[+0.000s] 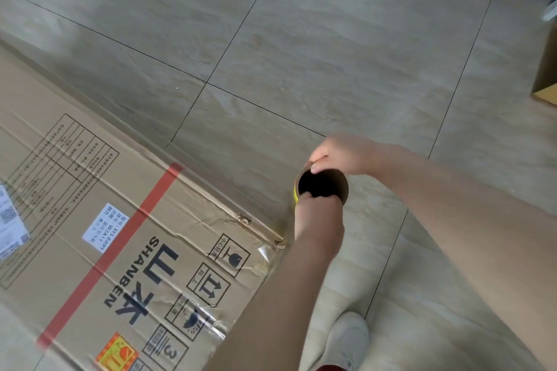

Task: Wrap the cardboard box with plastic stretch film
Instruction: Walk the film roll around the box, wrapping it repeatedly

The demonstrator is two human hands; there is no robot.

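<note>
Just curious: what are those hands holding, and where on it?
The stretch film roll: left hand and right hand grip opposite sides of its core's open end.

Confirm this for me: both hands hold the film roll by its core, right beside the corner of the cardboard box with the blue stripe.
One detail is wrong: the stripe on the cardboard box is red, not blue, as the head view shows. The rest stands: left hand and right hand hold the film roll by its core beside the box's corner.
</note>
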